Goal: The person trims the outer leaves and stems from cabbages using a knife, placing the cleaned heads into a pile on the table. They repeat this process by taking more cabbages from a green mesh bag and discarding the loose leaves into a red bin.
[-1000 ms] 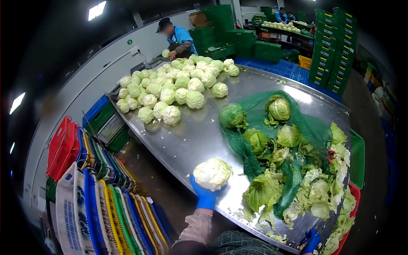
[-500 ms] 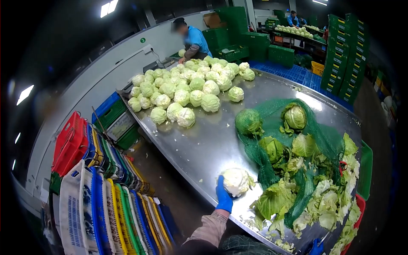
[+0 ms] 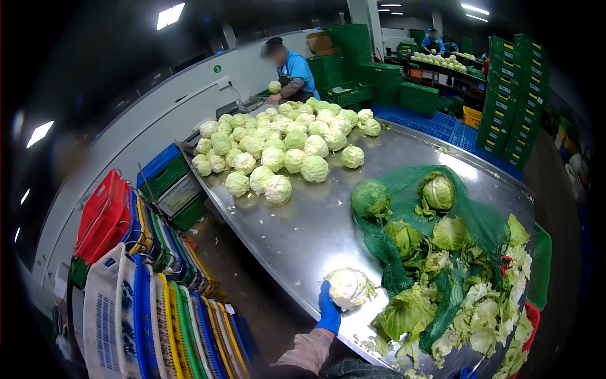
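Observation:
My left hand (image 3: 328, 311), in a blue glove, is closed against the left side of a pale, trimmed cabbage (image 3: 347, 288) resting on the steel table (image 3: 297, 246). At the bottom edge only a sliver of my blue-gloved right hand (image 3: 468, 372) shows. A thin blade, apparently a knife (image 3: 481, 365), sticks out from it beside the loose leaves; the fingers are mostly cut off. Right of the held cabbage lies a green mesh bag (image 3: 404, 278) with untrimmed cabbages (image 3: 437, 192) in and around it. Cut cabbage leaves (image 3: 483, 316) are heaped along the right edge.
Many trimmed cabbages (image 3: 271, 148) are piled at the table's far end, where a co-worker (image 3: 293, 72) holds one. Stacked colored crates (image 3: 158, 309) stand at the left. Tall green crates (image 3: 508, 101) rise behind, and a red bin (image 3: 532, 322) is at the right edge.
The view has tilted slightly, so the scene sits lower. My right hand and the blade have slipped further out of frame. My left hand stays on the cabbage.

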A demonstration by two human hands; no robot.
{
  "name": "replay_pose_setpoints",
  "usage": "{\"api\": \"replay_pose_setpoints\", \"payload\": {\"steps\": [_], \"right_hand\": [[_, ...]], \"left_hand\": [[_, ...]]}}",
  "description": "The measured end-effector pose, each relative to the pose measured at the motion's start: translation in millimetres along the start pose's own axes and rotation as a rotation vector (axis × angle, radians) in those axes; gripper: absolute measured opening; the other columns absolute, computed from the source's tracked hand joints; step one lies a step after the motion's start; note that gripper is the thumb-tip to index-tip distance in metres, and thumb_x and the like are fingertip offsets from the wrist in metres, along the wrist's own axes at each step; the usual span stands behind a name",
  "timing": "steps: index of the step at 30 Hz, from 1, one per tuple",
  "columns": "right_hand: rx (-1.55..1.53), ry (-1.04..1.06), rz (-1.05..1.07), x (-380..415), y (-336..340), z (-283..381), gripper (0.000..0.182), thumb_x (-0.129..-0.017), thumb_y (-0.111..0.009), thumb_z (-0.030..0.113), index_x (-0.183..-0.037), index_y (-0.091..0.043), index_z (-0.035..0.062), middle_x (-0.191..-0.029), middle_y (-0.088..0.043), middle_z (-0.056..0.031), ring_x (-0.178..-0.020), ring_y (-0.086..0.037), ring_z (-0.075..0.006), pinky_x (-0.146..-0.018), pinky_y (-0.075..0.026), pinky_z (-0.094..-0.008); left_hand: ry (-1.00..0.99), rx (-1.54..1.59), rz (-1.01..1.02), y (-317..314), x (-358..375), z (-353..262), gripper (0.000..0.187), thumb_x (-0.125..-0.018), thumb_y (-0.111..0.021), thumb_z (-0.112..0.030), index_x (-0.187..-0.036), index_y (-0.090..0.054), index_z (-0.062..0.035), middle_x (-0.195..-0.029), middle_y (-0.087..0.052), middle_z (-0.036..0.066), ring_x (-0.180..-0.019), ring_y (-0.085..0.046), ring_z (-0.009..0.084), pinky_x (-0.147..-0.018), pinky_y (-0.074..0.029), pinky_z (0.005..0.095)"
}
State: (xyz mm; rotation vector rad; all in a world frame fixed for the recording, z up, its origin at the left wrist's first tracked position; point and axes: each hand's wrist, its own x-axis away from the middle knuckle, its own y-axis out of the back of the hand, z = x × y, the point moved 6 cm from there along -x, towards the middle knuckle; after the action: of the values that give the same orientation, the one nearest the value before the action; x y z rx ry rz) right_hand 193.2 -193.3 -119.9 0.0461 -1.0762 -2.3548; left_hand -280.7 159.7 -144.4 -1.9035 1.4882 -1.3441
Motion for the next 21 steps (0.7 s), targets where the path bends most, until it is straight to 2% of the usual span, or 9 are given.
{"api": "replay_pose_setpoints", "payload": {"steps": [1, 3, 6, 9, 10, 12, 15, 19, 21], "right_hand": [[0.026, 0.105, -0.011, -8.7, -5.1, -14.2, 0.041, -0.085, -0.06, 0.039, -0.078, -0.062, -0.0006, -0.068, -0.061, -0.011, -0.059, -0.053, -0.0244, -0.059, -0.043, -0.0405], [0.082, 0.309, -0.04, -16.4, -10.2, -34.1, 0.041, -0.086, -0.06, 0.039, -0.079, -0.063, -0.0009, -0.068, -0.061, -0.0114, -0.059, -0.054, -0.0248, -0.058, -0.044, -0.0407], [0.338, 0.147, -0.02, -4.4, 7.0, 1.4, 0.037, -0.086, -0.061, 0.037, -0.08, -0.063, 0.0001, -0.067, -0.061, -0.0092, -0.059, -0.055, -0.0225, -0.056, -0.044, -0.0387], [0.166, 0.126, -0.032, -0.5, 4.5, -0.1, 0.035, -0.087, -0.061, 0.036, -0.08, -0.062, 0.0017, -0.064, -0.06, -0.0059, -0.058, -0.056, -0.0194, -0.053, -0.044, -0.0361], [0.033, -0.007, 0.008, -0.8, 0.6, -9.1, 0.034, -0.087, -0.061, 0.036, -0.076, -0.062, 0.0037, -0.062, -0.059, -0.005, -0.055, -0.055, -0.0179, -0.051, -0.044, -0.0347], [-0.014, 0.034, 0.008, -3.5, -1.5, -13.2, 0.034, -0.087, -0.06, 0.035, -0.074, -0.061, 0.0043, -0.062, -0.059, -0.005, -0.054, -0.054, -0.0169, -0.05, -0.044, -0.034], [-0.036, 0.017, 0.011, -1.3, -3.6, -11.5, 0.034, -0.087, -0.06, 0.035, -0.071, -0.06, 0.0047, -0.061, -0.058, -0.0052, -0.053, -0.053, -0.0169, -0.051, -0.043, -0.0343], [-0.022, 0.059, -0.003, -5.2, -6.3, -22.9, 0.034, -0.087, -0.06, 0.034, -0.071, -0.059, 0.0045, -0.062, -0.058, -0.0063, -0.054, -0.053, -0.0182, -0.053, -0.044, -0.0361], [0.381, 0.575, -0.164, -16.6, -9.3, -31.6, 0.033, -0.088, -0.059, 0.033, -0.071, -0.059, 0.0043, -0.062, -0.057, -0.0065, -0.055, -0.053, -0.0189, -0.054, -0.044, -0.0363]], "left_hand": [[-0.038, 0.018, -0.014, 6.1, -0.5, -0.2, 0.066, -0.086, -0.053, -0.053, -0.132, -0.046, -0.0057, -0.126, -0.055, 0.013, -0.111, -0.056, 0.029, -0.094, -0.047, 0.0405], [-0.008, 0.084, 0.017, 12.1, 0.6, 1.6, 0.066, -0.088, -0.052, -0.052, -0.133, -0.045, -0.0043, -0.127, -0.054, 0.012, -0.114, -0.054, 0.0276, -0.098, -0.043, 0.0389], [-0.041, 0.079, -0.018, 4.4, 9.3, -3.9, 0.067, -0.088, -0.051, -0.052, -0.133, -0.045, -0.0037, -0.128, -0.054, 0.013, -0.114, -0.054, 0.0282, -0.098, -0.043, 0.0399], [-0.074, 0.034, -0.03, 1.9, 11.5, -4.4, 0.068, -0.087, -0.051, -0.054, -0.133, -0.045, -0.0042, -0.128, -0.053, 0.014, -0.114, -0.054, 0.0288, -0.097, -0.044, 0.0414], [-0.055, 0.056, -0.021, 2.7, 10.5, -3.2, 0.068, -0.088, -0.051, -0.054, -0.133, -0.045, -0.004, -0.127, -0.054, 0.014, -0.114, -0.054, 0.0287, -0.096, -0.044, 0.0416], [-0.018, 0.096, -0.001, 7.8, 4.2, 0.7, 0.067, -0.088, -0.05, -0.054, -0.133, -0.045, -0.0037, -0.127, -0.054, 0.015, -0.113, -0.055, 0.0286, -0.096, -0.045, 0.042], [-0.029, -0.033, 0.044, 19.2, -6.2, 5.2, 0.085, -0.082, -0.042, -0.067, -0.139, -0.036, -0.0049, -0.134, -0.045, 0.02, -0.118, -0.051, 0.0369, -0.096, -0.045, 0.0521], [-0.062, -0.056, 0.03, 19.4, -7.3, 5.1, 0.087, -0.081, -0.042, -0.069, -0.139, -0.035, -0.0052, -0.135, -0.045, 0.021, -0.118, -0.051, 0.0374, -0.096, -0.044, 0.0527], [-0.043, -0.031, 0.026, 26.8, -12.3, 8.0, 0.084, -0.082, -0.044, -0.068, -0.138, -0.036, -0.0057, -0.134, -0.046, 0.02, -0.117, -0.051, 0.0369, -0.096, -0.044, 0.0522]]}}
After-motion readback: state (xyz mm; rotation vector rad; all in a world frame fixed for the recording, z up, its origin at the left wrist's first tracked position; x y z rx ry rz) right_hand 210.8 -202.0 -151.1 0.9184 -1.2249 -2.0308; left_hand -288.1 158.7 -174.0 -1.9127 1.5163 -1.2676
